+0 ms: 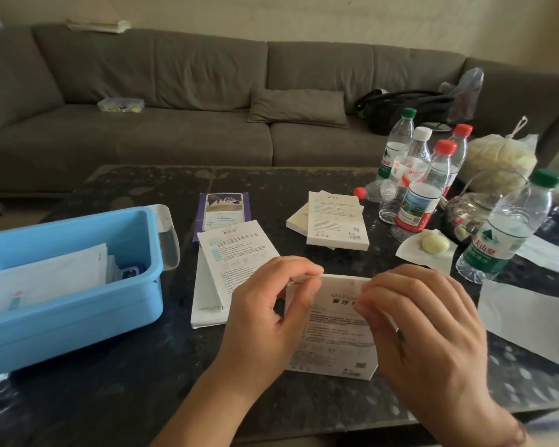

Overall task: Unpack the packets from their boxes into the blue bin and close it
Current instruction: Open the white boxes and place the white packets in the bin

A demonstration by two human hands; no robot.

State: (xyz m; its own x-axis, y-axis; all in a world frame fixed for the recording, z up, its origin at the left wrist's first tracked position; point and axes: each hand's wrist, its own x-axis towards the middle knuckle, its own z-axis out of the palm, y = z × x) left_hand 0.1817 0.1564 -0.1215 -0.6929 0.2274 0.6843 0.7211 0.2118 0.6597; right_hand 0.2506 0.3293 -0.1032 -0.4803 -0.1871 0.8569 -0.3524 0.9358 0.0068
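— Where, then, is the box [333,330]?
— Near the table's [142,382] front edge, upright; left hand [271,304] and right hand [423,327] each pinch its top flap.
— Risk?
— A hard tug may tear the flap or spill packets short of the blue bin [78,317] at the left edge.

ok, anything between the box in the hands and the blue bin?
Nothing visible blocks it. Both hands, left and right, grip the white box; the blue bin sits open to its left, bare tabletop between.
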